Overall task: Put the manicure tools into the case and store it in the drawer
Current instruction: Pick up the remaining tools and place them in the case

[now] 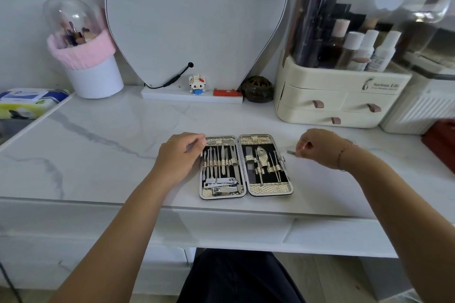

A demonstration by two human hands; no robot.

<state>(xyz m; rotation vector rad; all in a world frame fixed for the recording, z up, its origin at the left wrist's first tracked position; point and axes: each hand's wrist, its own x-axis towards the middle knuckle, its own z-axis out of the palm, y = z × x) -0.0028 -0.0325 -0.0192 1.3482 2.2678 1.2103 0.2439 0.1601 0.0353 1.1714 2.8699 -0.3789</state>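
An open manicure case lies flat near the front edge of the white marble table, both halves filled with several metal tools held under gold straps. My left hand rests at the case's upper left corner, fingers curled against its rim; whether it grips a tool I cannot tell. My right hand hovers just right of the case, pinching a small thin metal tool whose tip points toward the case. A drawer front shows under the table edge, closed.
A cream cosmetics organizer with small drawers stands at the back right. A mirror, a toy figure and a dark round ornament line the back. A pink-trimmed brush holder sits back left. A red box is far right.
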